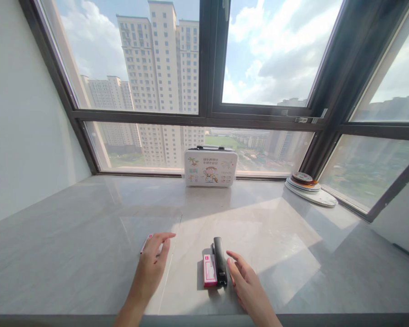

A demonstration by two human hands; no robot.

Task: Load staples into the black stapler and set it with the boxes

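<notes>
A black stapler (220,261) stands on the pale counter, its long side against a small pink and white box (210,270), probably of staples. Just to the right of the stapler is my right hand (243,279), fingers apart and holding nothing; its fingertips are close to the stapler's side. Farther left, my left hand (154,259) is over a second pink and white box (146,243), covering most of it. The index finger and thumb of that hand are stretched out and apart. Whether its hidden fingers touch the box cannot be seen.
At the back, a white carry case (210,169) with cartoon prints stands upright against the window. Several stacked plates or round boards (308,185) lie in the back right corner. Dark window frames (204,119) border the marble-like counter (88,254); its front edge runs along the bottom.
</notes>
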